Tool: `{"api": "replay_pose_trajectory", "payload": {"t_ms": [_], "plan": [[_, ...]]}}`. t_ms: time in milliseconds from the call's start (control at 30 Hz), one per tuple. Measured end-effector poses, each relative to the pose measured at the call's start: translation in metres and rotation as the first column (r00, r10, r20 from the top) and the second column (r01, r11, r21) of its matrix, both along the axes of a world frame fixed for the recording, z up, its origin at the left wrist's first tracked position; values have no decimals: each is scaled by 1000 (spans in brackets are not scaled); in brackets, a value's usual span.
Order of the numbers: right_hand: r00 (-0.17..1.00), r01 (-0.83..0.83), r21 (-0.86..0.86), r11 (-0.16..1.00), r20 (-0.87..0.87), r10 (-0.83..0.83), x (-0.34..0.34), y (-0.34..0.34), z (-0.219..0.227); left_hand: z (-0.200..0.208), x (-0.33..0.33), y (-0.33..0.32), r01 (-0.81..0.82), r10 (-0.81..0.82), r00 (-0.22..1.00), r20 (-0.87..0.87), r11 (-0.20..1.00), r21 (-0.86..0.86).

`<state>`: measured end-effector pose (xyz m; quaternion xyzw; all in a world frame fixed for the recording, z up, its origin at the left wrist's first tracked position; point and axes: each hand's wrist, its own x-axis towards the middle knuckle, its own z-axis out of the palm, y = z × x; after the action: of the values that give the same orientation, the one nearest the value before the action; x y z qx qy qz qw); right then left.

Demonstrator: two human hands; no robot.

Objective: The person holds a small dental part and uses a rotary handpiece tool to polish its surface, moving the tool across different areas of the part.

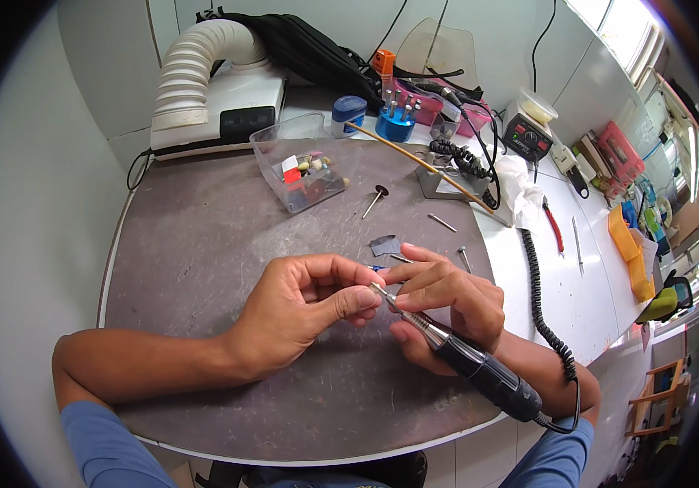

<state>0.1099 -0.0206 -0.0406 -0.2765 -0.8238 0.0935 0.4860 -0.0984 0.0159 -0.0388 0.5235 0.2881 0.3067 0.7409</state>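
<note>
A black and silver rotary handpiece [488,378] lies slanted in my right hand [459,305], whose fingers wrap round its metal front end. My left hand [297,305] is closed in a pinch at the handpiece's tip. Thumb and forefinger there meet on a small pale piece [376,286], too small to name. Just beyond my fingers lies a scrap of dark grey sandpaper [384,245]. Loose metal bits, one thin [442,223] and one with a wider head [464,254], rest near it. Farther off is a shank with a dark disc [381,191].
A clear plastic bin [262,154] with small bits stands beyond my hands. Behind it are a blue bit stand [396,128], a blue-lidded jar [349,114] and a white hosed machine [195,130]. A wooden stick [414,162] lies across, right. The coiled cord [538,293] passes red-handled pliers [555,228].
</note>
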Motion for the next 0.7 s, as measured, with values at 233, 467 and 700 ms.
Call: {"api": "replay_pose_trajectory", "payload": {"t_ms": [233, 467, 700], "plan": [[1000, -1, 3, 1000, -21, 1, -1, 0, 0, 1, 0, 0, 10, -9, 999, 32, 999, -36], [1000, -23, 22, 1000, -7, 23, -2, -2, 2, 1, -1, -2, 38, -33, 998, 60, 995, -94], [1000, 4, 28, 1000, 20, -4, -1, -3, 4, 1, 0, -2, 27, -20, 998, 66, 994, -103]]}}
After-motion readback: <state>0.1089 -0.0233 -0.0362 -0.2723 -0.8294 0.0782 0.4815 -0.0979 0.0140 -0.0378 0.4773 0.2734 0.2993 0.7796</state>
